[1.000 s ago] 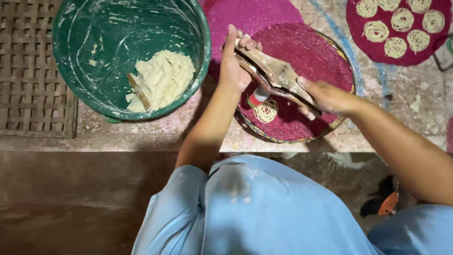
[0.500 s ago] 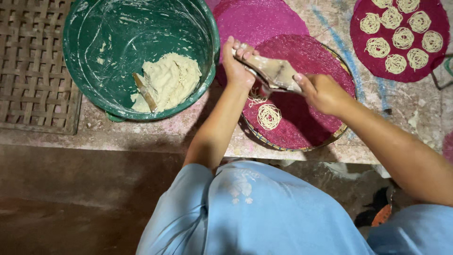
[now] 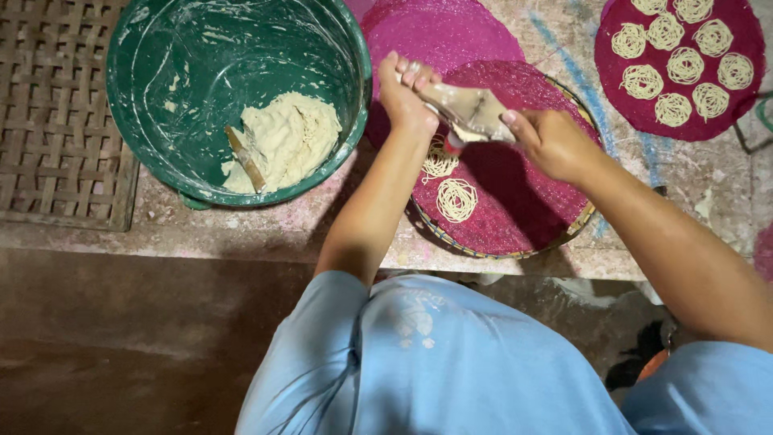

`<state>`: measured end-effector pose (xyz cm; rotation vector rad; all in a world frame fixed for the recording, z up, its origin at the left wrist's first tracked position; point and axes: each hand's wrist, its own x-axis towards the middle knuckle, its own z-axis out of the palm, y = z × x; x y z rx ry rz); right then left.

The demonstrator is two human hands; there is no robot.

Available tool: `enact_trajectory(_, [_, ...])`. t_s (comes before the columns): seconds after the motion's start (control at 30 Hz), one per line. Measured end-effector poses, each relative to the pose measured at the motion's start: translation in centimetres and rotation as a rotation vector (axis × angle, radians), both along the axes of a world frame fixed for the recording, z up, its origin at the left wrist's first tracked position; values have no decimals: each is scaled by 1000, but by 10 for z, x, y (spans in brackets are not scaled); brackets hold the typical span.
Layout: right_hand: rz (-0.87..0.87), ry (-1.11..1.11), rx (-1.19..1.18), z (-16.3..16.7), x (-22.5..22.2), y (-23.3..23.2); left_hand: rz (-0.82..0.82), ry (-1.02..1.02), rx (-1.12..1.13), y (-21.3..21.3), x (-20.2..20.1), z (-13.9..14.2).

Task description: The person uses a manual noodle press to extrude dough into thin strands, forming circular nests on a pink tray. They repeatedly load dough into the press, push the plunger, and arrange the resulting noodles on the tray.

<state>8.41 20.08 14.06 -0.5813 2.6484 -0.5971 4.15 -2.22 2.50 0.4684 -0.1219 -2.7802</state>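
Dough bucket (image 3: 201,89) sits left of press (image 3: 467,109); noodle-covered mat (image 3: 684,64) right.

Stained, flaking concrete ledge (image 3: 266,229) with faded blue and pink paint marks. Woven cane mat (image 3: 56,113) at left. Bare brown floor (image 3: 121,346) below, dim light.

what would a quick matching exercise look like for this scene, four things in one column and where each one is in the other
Things:
1. dough
2. noodle press
3. filled round mat
4. woven lattice

Places:
A. far left of the counter
B. gripped in the left hand and right hand
C. inside the green tub
D. top right, covered with noodle coils

Pairs: 1-C, 2-B, 3-D, 4-A
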Motion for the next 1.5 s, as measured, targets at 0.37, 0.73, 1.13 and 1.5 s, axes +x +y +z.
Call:
enact_trajectory(0.37, [-90,-84,-165,-16,-1,25,-856,40,-893,-24,69,6])
enact_trajectory(0.73, [-207,31,-344,-52,-6,26,-686,-113,-1436,-22,53,-35])
enact_trajectory(1.13, [-130,42,-544,-8,20,32,-150,103,-2605,-44,123,63])
enact_trajectory(1.5, [1077,840,-297,155,91,-101,-1065,848,-1862,-133,198,156])
